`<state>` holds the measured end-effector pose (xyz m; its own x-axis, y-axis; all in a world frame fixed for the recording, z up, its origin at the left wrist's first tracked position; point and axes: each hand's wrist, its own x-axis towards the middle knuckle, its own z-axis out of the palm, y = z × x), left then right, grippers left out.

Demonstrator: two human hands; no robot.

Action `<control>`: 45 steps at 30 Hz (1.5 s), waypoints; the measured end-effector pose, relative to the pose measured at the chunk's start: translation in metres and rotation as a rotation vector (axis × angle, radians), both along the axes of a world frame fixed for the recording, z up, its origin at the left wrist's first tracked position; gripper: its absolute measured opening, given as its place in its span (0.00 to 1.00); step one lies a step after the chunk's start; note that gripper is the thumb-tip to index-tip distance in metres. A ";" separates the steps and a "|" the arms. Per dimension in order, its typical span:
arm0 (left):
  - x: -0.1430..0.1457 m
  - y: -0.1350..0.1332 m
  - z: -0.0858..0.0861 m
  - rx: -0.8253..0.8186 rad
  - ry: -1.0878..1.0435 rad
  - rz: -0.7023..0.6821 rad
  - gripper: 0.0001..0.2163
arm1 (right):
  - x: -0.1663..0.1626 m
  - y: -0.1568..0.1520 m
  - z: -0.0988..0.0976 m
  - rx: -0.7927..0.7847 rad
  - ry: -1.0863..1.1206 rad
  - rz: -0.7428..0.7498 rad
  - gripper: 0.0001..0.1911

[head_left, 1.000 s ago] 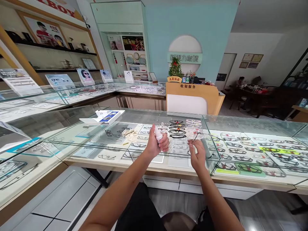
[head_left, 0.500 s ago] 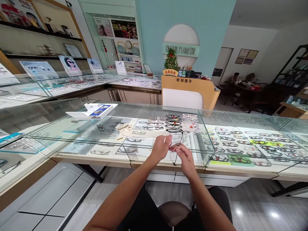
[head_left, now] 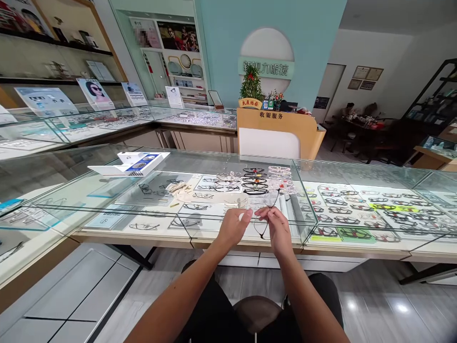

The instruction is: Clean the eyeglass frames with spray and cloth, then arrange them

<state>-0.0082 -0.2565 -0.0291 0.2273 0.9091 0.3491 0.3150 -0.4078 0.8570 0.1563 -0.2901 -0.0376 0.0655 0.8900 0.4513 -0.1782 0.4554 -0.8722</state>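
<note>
A pair of eyeglasses with dark rims is pinched near its middle by my right hand. The frame is held upright on its side, one lens above the fingers and one below, over the front edge of the glass counter. My left hand is closed just left of the glasses, a little apart from them. Something small and white shows between its thumb and fingers, too small to name. Beyond the hands, black eyeglass frames lie in a column beside clear and pinkish frames.
The glass display counter spans the view, with rows of glasses inside at right. An open white box stands on top at left. A crumpled beige cloth lies near several frames. A wooden cashier desk stands behind.
My hands have drawn apart. The right one has shifted slightly right and tilted the glasses, while the left has moved away from them. The whole view has shifted a little.
</note>
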 end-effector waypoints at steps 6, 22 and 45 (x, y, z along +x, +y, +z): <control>-0.005 -0.002 -0.003 -0.049 -0.053 -0.040 0.32 | -0.002 0.003 0.001 -0.011 0.056 0.007 0.13; -0.265 0.110 -0.028 0.047 0.032 1.027 0.09 | 0.036 -0.006 0.000 -0.141 0.163 0.008 0.11; -0.287 0.092 -0.054 0.210 0.301 1.295 0.34 | 0.031 -0.003 0.000 -0.169 0.108 -0.009 0.13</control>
<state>-0.2948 -0.1647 -0.0835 -0.6563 0.4624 0.5962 0.7344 0.2101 0.6454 0.1871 -0.2930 -0.0376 0.1134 0.9517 0.2855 -0.2716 0.3061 -0.9124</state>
